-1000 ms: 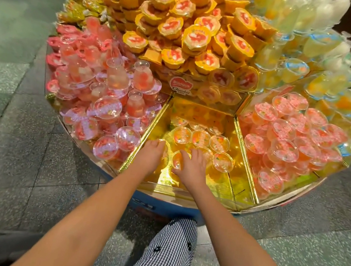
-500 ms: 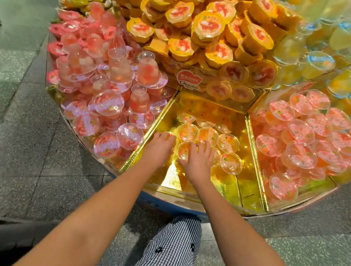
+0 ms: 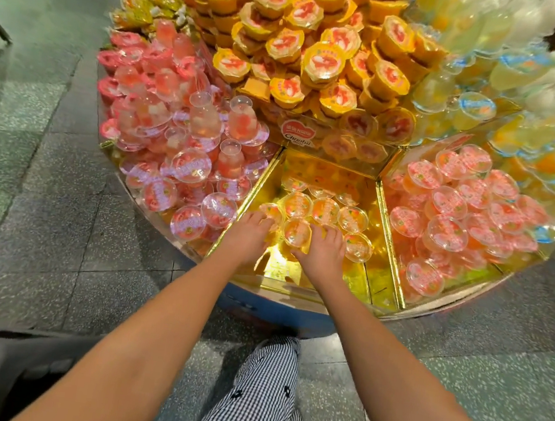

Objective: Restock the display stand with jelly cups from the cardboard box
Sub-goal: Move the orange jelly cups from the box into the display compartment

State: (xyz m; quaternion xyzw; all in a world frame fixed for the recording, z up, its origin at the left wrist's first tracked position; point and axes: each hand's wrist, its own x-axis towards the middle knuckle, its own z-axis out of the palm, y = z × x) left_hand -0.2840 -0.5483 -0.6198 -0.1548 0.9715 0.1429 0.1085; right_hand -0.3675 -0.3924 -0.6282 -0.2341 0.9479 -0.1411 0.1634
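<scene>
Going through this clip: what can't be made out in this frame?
Head view: fingertips of left hand and right hand hidden by knuckles and jelly cups; grip unclear.
Lid print: blurred, too small.
Display stand top: cut off by upper edge.
Cardboard box: not identifiable.

Red oval sticker (image 3: 295, 129): white characters are printed but cannot be read.
Script word: roughly "Chaobu" is read beneath it, on the clear panel (image 3: 348, 150) at 12 o'clock of the gold compartment (image 3: 365, 258).
Jelly cup lids (image 3: 300, 205): print is blurred.
</scene>
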